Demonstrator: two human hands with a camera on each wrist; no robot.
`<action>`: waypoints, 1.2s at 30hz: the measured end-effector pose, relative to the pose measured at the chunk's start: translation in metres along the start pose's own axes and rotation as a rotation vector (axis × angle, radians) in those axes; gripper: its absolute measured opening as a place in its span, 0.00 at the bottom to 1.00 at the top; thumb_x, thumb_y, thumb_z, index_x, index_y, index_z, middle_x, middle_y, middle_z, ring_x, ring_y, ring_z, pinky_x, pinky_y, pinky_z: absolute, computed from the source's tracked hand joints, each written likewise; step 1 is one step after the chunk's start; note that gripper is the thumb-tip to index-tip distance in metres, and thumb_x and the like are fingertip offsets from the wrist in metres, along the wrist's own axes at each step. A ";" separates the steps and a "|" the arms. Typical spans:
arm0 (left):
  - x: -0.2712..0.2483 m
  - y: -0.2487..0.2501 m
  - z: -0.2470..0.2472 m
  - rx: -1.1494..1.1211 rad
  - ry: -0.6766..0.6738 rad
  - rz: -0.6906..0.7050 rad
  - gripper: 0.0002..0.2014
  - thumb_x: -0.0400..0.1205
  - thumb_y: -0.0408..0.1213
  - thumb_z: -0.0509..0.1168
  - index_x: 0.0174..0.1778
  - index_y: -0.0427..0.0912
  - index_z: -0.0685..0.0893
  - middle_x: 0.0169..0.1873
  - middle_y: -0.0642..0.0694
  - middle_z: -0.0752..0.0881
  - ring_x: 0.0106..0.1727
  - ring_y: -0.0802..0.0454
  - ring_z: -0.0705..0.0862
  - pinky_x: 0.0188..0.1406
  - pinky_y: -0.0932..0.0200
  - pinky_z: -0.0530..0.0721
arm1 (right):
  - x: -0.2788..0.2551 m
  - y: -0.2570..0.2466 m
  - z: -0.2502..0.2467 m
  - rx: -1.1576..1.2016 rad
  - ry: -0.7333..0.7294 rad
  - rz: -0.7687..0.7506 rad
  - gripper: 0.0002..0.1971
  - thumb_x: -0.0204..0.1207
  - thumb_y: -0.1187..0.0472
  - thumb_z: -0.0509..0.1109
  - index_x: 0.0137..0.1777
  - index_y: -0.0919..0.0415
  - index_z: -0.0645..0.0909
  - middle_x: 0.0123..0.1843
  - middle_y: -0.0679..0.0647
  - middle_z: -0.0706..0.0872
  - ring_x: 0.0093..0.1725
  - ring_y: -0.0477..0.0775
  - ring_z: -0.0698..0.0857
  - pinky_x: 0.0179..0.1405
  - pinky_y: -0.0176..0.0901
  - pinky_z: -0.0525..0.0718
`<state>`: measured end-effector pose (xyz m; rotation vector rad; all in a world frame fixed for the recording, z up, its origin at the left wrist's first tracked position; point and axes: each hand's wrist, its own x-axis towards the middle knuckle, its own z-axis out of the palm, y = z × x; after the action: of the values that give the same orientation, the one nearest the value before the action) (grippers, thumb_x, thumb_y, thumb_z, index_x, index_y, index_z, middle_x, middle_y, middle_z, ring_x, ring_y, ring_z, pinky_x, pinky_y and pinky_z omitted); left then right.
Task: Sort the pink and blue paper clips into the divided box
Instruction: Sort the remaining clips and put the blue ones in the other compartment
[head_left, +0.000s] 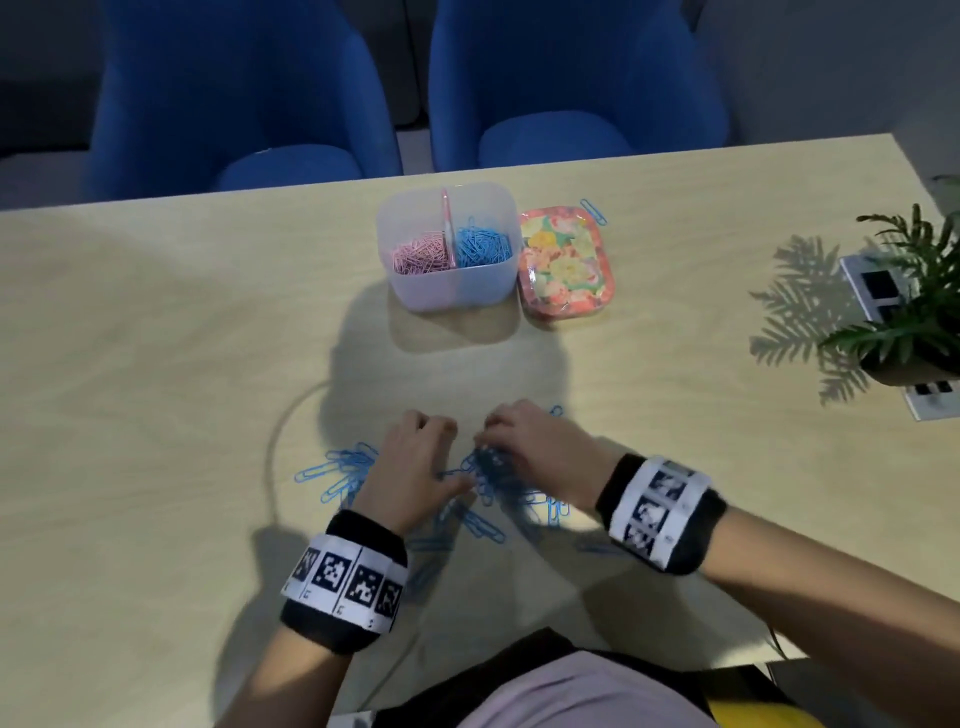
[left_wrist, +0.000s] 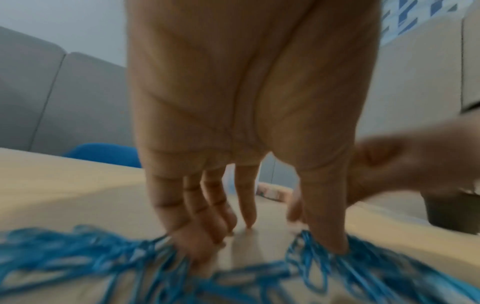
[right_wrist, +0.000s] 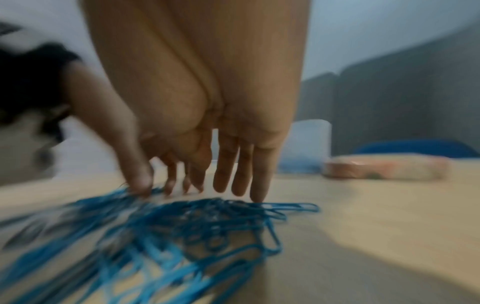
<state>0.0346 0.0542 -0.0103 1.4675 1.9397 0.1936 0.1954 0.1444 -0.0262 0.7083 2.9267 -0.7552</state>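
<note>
A translucent divided box (head_left: 415, 296) stands at the table's far middle, with pink clips (head_left: 421, 255) in its left half and blue clips (head_left: 484, 244) in its right. Loose blue paper clips (head_left: 340, 470) lie scattered near the front edge. Both hands are down on this pile. My left hand (head_left: 436, 452) has its fingers (left_wrist: 248, 216) spread and pointing down, the thumb and little finger pressing on clips (left_wrist: 78, 253). Just to its right, my right hand (head_left: 501, 436) touches the heap (right_wrist: 207, 222) with straight fingers (right_wrist: 258, 185). Neither hand lifts a clip.
A floral lid (head_left: 566, 265) lies right of the box, with one blue clip (head_left: 594, 211) behind it. A potted plant (head_left: 914, 301) and a socket panel (head_left: 872, 286) sit at the right edge. Two blue chairs (head_left: 244, 104) stand beyond the table. A thin cable (head_left: 274, 441) curves across the tabletop.
</note>
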 end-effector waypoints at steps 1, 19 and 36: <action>-0.003 0.000 0.004 0.021 0.006 0.015 0.29 0.68 0.46 0.75 0.64 0.41 0.76 0.57 0.40 0.75 0.61 0.41 0.75 0.63 0.50 0.73 | 0.001 0.008 -0.013 0.134 0.059 0.106 0.16 0.70 0.62 0.66 0.57 0.61 0.84 0.54 0.61 0.84 0.53 0.62 0.82 0.53 0.52 0.82; -0.013 -0.018 0.022 0.017 0.020 0.195 0.45 0.58 0.63 0.71 0.68 0.43 0.74 0.57 0.43 0.78 0.57 0.43 0.77 0.61 0.50 0.75 | 0.058 0.174 -0.129 0.173 0.248 0.717 0.20 0.85 0.58 0.48 0.70 0.67 0.71 0.69 0.71 0.77 0.68 0.70 0.75 0.65 0.54 0.72; 0.020 0.017 0.015 0.133 -0.073 0.289 0.44 0.62 0.50 0.78 0.73 0.44 0.69 0.63 0.43 0.74 0.63 0.44 0.73 0.64 0.53 0.72 | -0.020 0.022 0.002 0.091 0.233 0.468 0.11 0.71 0.68 0.57 0.46 0.65 0.80 0.49 0.65 0.78 0.52 0.66 0.75 0.50 0.55 0.76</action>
<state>0.0542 0.0739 -0.0218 1.8155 1.7046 0.1397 0.2228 0.1522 -0.0347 1.5098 2.7428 -0.7976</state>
